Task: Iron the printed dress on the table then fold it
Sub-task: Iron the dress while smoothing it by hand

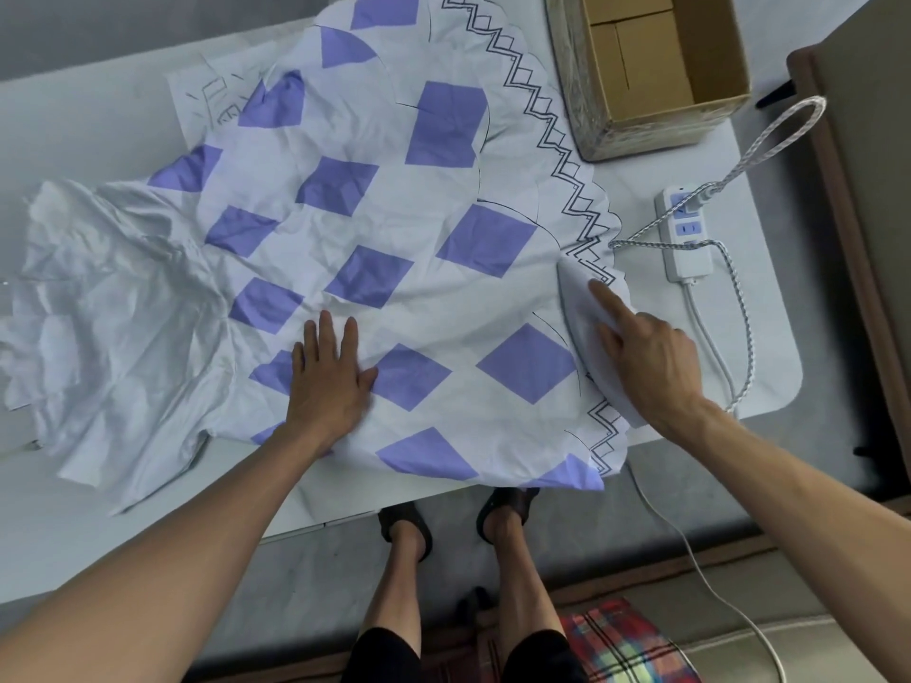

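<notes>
Left hand (328,382) lies flat, fingers straight, on the creased white, purple-diamond dress (394,229) covering the table (74,115), right hand (650,357) gripping a white iron (584,327) on its hem near the right edge

Soft, even, cool light leaves only faint shadows on the matte table (98,110). The wide-angle lens bows the table's edges, fine detail is slightly soft, and the white iron (581,327) barely separates from the pale dress (434,288).
</notes>
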A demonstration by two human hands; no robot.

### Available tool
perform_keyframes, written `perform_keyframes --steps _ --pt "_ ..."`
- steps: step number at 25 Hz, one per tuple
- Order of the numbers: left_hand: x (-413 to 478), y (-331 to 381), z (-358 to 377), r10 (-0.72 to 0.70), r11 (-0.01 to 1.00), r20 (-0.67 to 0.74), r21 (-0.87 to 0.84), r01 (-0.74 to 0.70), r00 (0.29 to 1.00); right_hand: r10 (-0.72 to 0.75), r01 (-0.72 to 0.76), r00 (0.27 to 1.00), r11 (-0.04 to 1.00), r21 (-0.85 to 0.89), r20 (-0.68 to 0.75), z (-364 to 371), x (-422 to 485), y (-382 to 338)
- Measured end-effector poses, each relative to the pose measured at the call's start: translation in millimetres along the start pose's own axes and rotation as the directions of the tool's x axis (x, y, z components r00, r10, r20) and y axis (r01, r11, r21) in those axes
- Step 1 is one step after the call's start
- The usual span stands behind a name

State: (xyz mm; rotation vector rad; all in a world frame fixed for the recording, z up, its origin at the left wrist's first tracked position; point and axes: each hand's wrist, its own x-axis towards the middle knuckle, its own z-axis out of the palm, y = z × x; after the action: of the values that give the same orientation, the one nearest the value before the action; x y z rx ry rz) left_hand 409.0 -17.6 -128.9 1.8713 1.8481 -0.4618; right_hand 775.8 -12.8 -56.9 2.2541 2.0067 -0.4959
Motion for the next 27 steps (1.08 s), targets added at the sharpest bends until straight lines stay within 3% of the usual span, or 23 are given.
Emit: perform_keyframes --steps 3,9,14,17,20,24,27 --pt "-19 6 -3 0.072 0.997 -0.089 -0.002 -0.073 0.993 -0.099 0.098 0.994 0.995 0.031 0.042 -10 -18 -38" --pt "-37 8 15 0.028 0.998 0.028 0.06 -0.03 0.999 -0.419 0.44 0.887 0.894 -0.082 0.192 34 -54 -131" --pt "-31 8 25 0.004 0.993 0.043 0.121 -0.01 0.999 -0.421 0.445 0.889 0.887 -0.125 0.178 55 -52 -112" --pt "-32 10 26 0.002 0.993 0.041 0.114 -0.006 0.999 -0.362 0.366 0.931 0.919 -0.148 0.054 43 -45 -79" --pt "-31 9 25 0.006 0.995 0.045 0.095 -0.01 0.999 -0.314 0.327 0.941 0.94 -0.1 0.125 30 -38 -39" --pt "-34 6 23 0.035 0.996 0.015 0.078 -0.037 0.999 -0.249 0.259 0.964 0.959 -0.118 0.099 21 -29 11" --pt "-40 2 23 0.064 0.997 -0.089 -0.047 -0.069 0.994 -0.351 0.37 0.924 0.921 -0.124 0.153 9 -21 29"
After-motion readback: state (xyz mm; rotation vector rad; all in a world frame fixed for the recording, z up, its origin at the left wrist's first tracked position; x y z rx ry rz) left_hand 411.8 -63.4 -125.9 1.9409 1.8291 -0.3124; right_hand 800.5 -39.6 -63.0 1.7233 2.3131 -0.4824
